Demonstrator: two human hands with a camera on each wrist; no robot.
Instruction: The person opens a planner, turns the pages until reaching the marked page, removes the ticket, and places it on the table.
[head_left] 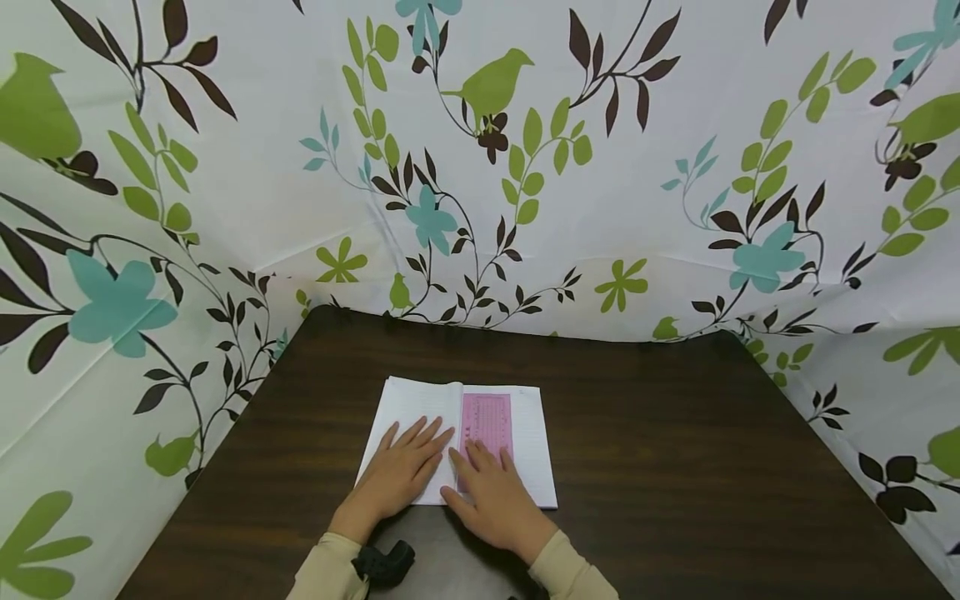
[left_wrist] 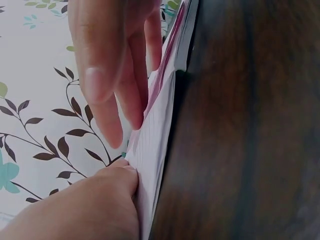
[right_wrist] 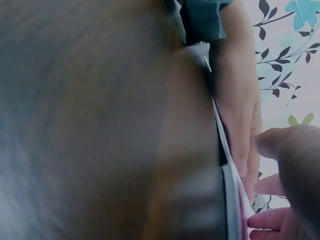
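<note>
An open notebook (head_left: 534, 450) lies on the dark wooden table, its pages spread to both sides. On its right page, by the fold, is a pink printed sheet (head_left: 489, 417). My left hand (head_left: 402, 471) rests on the left page with fingers spread and straight. Over the lower part of the pink sheet is my right hand (head_left: 491, 500), its fingers extended and the thumb toward the fold. Neither hand grips anything. In the left wrist view, the page edge (left_wrist: 155, 145) runs beneath the fingers. The right wrist view shows both hands close together beside the notebook's edge.
The dark wood table (head_left: 675, 433) spreads out on both sides of the notebook. A white cloth (head_left: 637, 208) printed with leaves, birds and flowers hangs behind and around it. A black strap (head_left: 384, 564) sits at the left wrist.
</note>
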